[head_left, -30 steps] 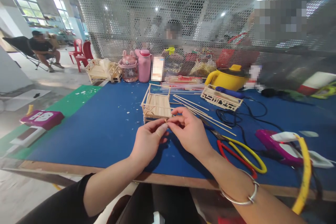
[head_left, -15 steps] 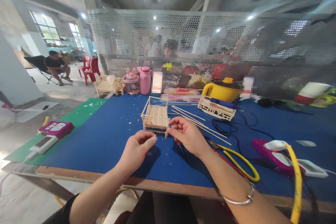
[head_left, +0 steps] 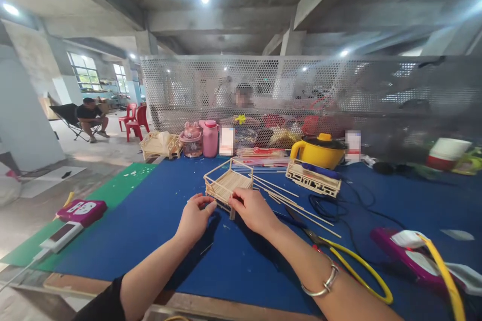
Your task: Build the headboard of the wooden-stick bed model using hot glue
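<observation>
A miniature bed-like frame of thin wooden sticks [head_left: 228, 184] stands turned at an angle on the blue table mat, its slatted top facing up. My right hand [head_left: 251, 208] pinches the frame near its front corner; the fingers cover part of that corner. Close to its front left side, my left hand [head_left: 196, 216] has thumb and fingertips drawn together. Whatever lies between those fingertips is too small to make out, and whether they touch the frame I cannot tell. Loose thin sticks [head_left: 297, 204] lie right of the frame, and yellow-and-red-handled pliers [head_left: 314, 236] lie beside my right forearm.
Another small stick lattice [head_left: 314, 179] with a dark blue tool on it sits before a yellow pot [head_left: 324, 152]. A purple power strip [head_left: 399, 251] with cables is on the right, another purple socket [head_left: 86, 210] on the left. Pink bottle [head_left: 210, 140] and stick model [head_left: 160, 144] stand behind.
The stick frame has turned so a corner faces me. My right hand has moved onto that corner, and my left hand stays close on its left. The camera view has tilted up.
</observation>
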The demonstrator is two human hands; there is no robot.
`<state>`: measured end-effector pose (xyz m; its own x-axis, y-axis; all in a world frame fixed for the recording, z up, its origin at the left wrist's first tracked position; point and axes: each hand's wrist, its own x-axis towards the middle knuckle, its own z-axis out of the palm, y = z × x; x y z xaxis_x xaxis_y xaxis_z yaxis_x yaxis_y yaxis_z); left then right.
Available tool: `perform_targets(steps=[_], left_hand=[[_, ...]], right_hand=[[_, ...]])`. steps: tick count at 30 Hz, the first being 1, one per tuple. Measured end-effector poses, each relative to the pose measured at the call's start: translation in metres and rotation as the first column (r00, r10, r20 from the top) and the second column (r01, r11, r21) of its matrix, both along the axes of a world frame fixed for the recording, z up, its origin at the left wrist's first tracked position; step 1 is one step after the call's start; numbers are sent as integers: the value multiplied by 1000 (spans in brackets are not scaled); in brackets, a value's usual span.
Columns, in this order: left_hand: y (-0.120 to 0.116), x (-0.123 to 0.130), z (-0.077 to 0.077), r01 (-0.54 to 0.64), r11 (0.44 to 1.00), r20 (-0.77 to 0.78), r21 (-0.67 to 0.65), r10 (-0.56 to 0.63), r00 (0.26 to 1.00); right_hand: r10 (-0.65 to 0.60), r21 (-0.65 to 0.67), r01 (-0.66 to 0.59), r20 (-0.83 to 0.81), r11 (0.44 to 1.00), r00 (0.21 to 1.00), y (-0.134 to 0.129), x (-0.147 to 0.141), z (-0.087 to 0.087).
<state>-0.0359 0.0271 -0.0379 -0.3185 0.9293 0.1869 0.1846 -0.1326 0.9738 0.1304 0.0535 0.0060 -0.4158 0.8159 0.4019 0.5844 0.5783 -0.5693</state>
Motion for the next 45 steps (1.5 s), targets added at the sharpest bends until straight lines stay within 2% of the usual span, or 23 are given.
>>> perform_targets(steps=[2, 5, 12, 20, 26, 33, 45], left_hand=[[-3, 2, -1, -23, 1000, 0, 9, 23, 1000], [-6, 13, -2, 36, 999, 37, 25, -37, 999], [10, 33, 6, 106, 993, 101, 43, -110, 989], [13, 32, -1, 189, 981, 138, 40, -193, 971], [13, 31, -1, 235, 971, 174, 44, -239, 955], [11, 29, 1, 217, 975, 141, 46, -222, 965], [10, 21, -1, 145, 989, -47, 23, -144, 988]], right_hand=[[7, -8, -7, -9, 1000, 1000, 2, -1, -2], [14, -33, -15, -46, 999, 999, 6, 0, -9], [15, -118, -36, -172, 992, 985, 10, 3, -30], [-20, -143, -14, -232, 990, 973, 9, 1, -32], [-61, -153, 23, -243, 988, 968, 8, 0, -35], [-62, -148, 22, -271, 989, 961, 5, -3, -41], [-56, -126, 24, -264, 992, 963, 5, -3, -42]])
